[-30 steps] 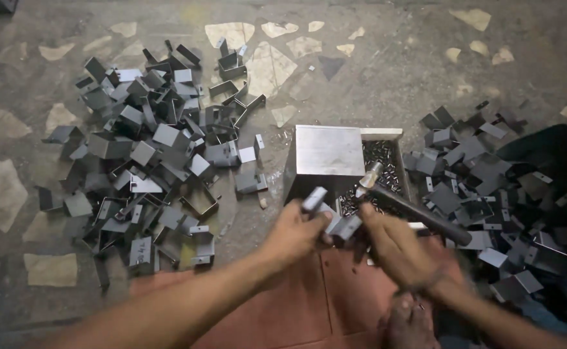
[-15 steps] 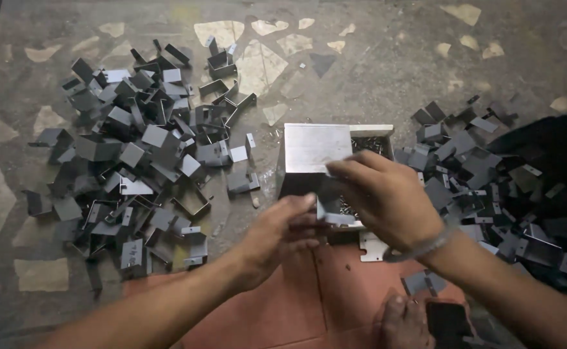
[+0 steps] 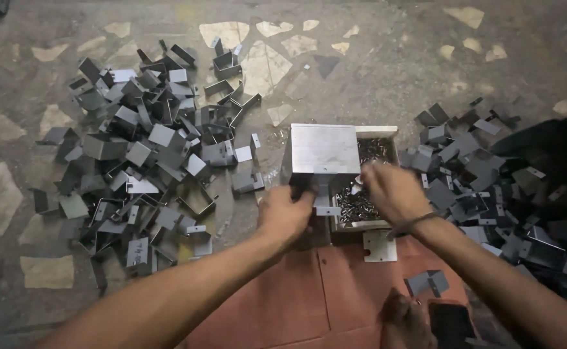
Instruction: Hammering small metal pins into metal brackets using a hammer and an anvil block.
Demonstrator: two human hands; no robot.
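Note:
My left hand (image 3: 286, 214) is closed around a small bent grey metal bracket (image 3: 325, 200) just in front of a metal block (image 3: 324, 148). My right hand (image 3: 391, 192) reaches into an open white box (image 3: 379, 132) of small screws (image 3: 356, 205), fingers pinched down among them; whether it holds one is hidden. The hammer from the earlier frames is not in sight.
A big heap of grey bent brackets (image 3: 138, 155) lies on the stone floor at left, a second heap (image 3: 483, 187) at right beside dark cloth (image 3: 548, 161). A flat bracket (image 3: 380, 245) and another piece (image 3: 427, 282) rest on reddish tiles (image 3: 296, 304). Toes (image 3: 405, 320) show at the bottom.
The right hand, which held a hammer a second ago, has let it go and moved forward into the screw box. The left hand kept its bracket and shifted slightly toward the block.

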